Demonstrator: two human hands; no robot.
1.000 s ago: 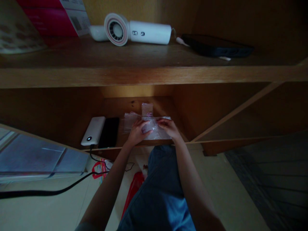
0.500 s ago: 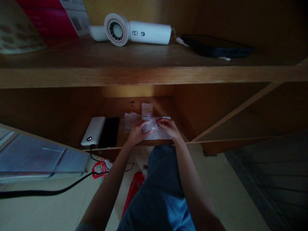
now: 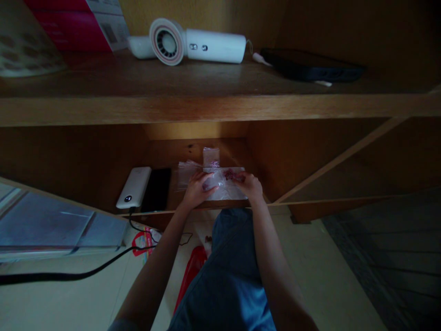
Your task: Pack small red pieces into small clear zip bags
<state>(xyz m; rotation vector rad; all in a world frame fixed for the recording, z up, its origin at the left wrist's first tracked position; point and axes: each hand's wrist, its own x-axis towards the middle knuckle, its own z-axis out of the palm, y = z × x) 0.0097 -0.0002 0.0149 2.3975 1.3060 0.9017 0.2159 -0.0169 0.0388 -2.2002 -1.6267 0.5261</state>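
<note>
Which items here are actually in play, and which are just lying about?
In play:
left hand and right hand, both on the clear plastic bag
small pink bits at its top edge
small packet just behind

Lying about:
power bank
black phone
white handheld fan
red box
dark case

The person's left hand [image 3: 197, 188] and right hand [image 3: 251, 185] were bare, with no gloves, rings or watch to be made out in the dim light. Both forearms were uncovered along their whole visible length; no sleeve reached into view, apart from a sliver of dark cloth at the bottom edge by the left arm. Between the arms lay a leg in blue trousers [image 3: 230, 271], plain cloth with soft folds, paler blue lower down.
</note>
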